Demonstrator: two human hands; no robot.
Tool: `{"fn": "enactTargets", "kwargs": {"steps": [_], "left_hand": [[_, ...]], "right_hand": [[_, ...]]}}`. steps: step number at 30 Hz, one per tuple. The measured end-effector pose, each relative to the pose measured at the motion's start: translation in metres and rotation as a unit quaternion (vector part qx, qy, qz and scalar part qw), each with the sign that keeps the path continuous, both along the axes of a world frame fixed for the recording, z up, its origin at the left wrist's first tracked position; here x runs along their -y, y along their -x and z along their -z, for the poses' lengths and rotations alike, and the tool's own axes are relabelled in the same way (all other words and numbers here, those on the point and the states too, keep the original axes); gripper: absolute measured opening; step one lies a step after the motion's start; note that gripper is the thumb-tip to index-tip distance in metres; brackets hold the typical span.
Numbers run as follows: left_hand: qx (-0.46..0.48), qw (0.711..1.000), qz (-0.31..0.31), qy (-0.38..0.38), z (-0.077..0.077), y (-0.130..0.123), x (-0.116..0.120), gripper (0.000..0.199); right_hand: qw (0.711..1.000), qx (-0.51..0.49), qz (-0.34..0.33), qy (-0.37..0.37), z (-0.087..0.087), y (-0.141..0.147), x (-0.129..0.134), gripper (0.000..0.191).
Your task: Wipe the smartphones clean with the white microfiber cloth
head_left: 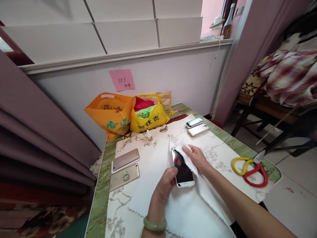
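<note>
A white smartphone (183, 170) with a dark screen is tilted up above the table. My left hand (165, 183), a green bangle on its wrist, grips the phone's lower left edge, thumb on the rim. My right hand (195, 158) pinches a white cloth (188, 205) with a scalloped edge against the phone's upper right side. The cloth covers part of the screen, hangs down on the right and spreads over the table below. The right fingers behind the cloth are hidden.
Two phones (126, 160) lie face down at the left, two more (198, 127) at the back right. Large scissors (255, 167) with yellow and red handles rest near the right edge. A small bottle (149, 135), glasses (163, 128), an orange bag (111, 114) and a yellow bag (151, 120) stand toward the wall.
</note>
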State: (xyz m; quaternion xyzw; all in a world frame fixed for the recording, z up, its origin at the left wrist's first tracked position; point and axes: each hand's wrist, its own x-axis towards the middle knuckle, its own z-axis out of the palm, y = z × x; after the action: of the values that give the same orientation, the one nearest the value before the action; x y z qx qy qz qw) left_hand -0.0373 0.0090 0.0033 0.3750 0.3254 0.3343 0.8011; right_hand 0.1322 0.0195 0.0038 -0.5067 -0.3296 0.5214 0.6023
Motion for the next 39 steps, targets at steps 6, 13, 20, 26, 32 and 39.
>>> {"fn": "enactTargets", "kwargs": {"steps": [6, 13, 20, 26, 32, 39], "left_hand": [[-0.017, 0.991, -0.133, -0.027, 0.013, -0.014, -0.005, 0.042], [-0.003, 0.972, -0.234, -0.037, 0.022, -0.016, -0.009, 0.039], [0.001, 0.951, -0.309, -0.01, 0.022, -0.013, -0.014, 0.043], [-0.003, 0.982, -0.181, -0.055, 0.013, -0.011, -0.008, 0.041], [-0.036, 0.989, -0.111, -0.086, 0.018, -0.013, -0.005, 0.03], [-0.058, 0.951, -0.295, -0.071, 0.029, -0.014, -0.009, 0.033]], "right_hand": [[0.993, 0.116, -0.013, -0.015, -0.002, 0.008, 0.001, 0.04], [0.981, 0.177, -0.084, -0.007, 0.003, 0.023, 0.017, 0.035], [0.965, 0.221, -0.141, 0.02, 0.003, 0.026, 0.023, 0.031], [0.978, 0.195, -0.054, 0.057, 0.0, 0.016, 0.0, 0.038], [0.994, 0.103, 0.024, 0.041, 0.0, 0.021, -0.002, 0.045], [0.97, 0.233, -0.073, 0.01, 0.0, 0.037, 0.02, 0.032]]}}
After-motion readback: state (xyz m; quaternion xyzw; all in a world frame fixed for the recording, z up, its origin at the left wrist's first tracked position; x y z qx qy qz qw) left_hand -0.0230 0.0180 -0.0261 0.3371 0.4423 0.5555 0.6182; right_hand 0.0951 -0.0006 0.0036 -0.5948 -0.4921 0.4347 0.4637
